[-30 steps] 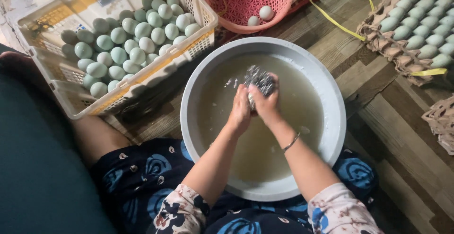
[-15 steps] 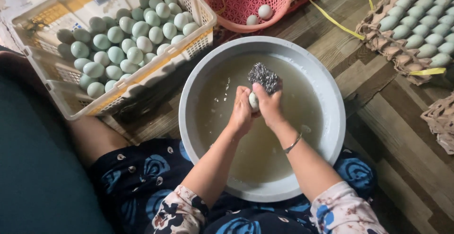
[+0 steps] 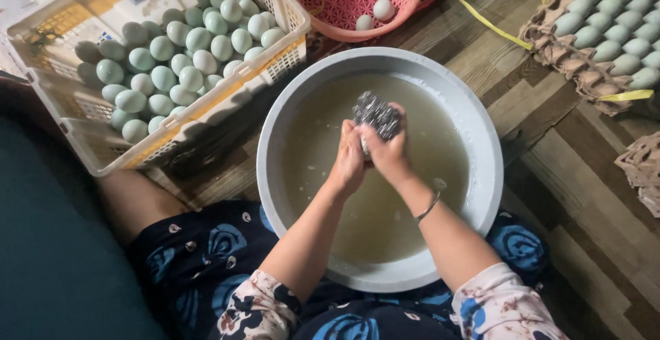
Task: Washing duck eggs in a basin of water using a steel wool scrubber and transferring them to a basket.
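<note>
Nearest: lap in dark blue-patterned cloth (image 3: 227, 257), floral sleeves at both elbows. Forearms reaching forward over a wide grey basin (image 3: 481, 175) set on the wooden plank floor (image 3: 584, 195) and filled with cloudy, yellowish water (image 3: 385, 216). Thin bracelet (image 3: 427, 208) on the right wrist.

Above the water at basin centre: left hand (image 3: 349, 162) and right hand (image 3: 388, 153) pressed against each other. Right grip closed around a metal scouring pad (image 3: 376, 114), pad protruding past the fingertips. Left grip curled shut against the right; a pale sliver of an egg (image 3: 365, 146) seen between the palms, mostly hidden, so exact hold on it cannot be told.

Left of basin, touching its rim: white and yellow plastic crate (image 3: 206, 110) heaped with pale green eggs (image 3: 179, 58).

Farther off, beyond the basin rim: pink mesh basket (image 3: 330, 10) containing two whitish eggs (image 3: 375, 15).

Far right: cardboard egg tray (image 3: 550, 44) filled with pale green eggs, yellow strap (image 3: 481, 20) lying across the floor beside it.
</note>
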